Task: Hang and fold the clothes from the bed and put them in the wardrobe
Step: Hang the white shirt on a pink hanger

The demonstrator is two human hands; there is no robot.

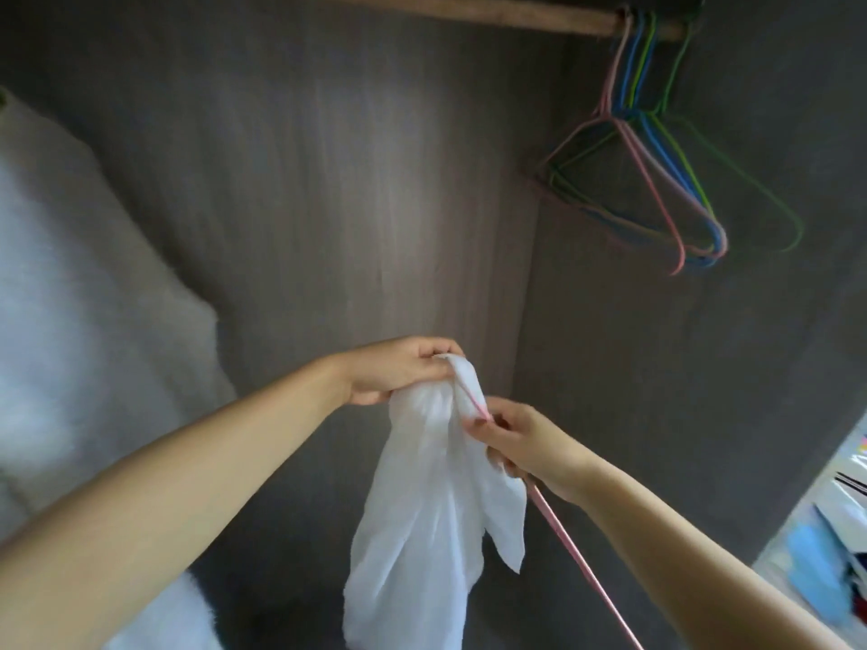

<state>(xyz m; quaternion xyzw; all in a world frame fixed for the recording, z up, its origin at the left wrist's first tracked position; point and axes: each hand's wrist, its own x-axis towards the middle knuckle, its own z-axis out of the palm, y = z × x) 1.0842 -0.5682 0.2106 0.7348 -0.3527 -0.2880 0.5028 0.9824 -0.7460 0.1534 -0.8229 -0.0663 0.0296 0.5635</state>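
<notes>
A thin white garment (422, 523) hangs in front of me inside the dark wardrobe. My left hand (399, 370) grips its bunched top edge. My right hand (520, 445) holds a pink wire hanger (577, 551) together with a fold of the cloth; one hanger arm runs up into the fabric towards my left hand, the other slants down to the lower right. The hanger's hook is hidden.
A wooden rail (469, 11) crosses the top of the wardrobe. Several pink, blue and green wire hangers (666, 180) hang from its right end. A white fluffy garment (70, 297) hangs at the left. Colourful items (825, 555) show at the lower right.
</notes>
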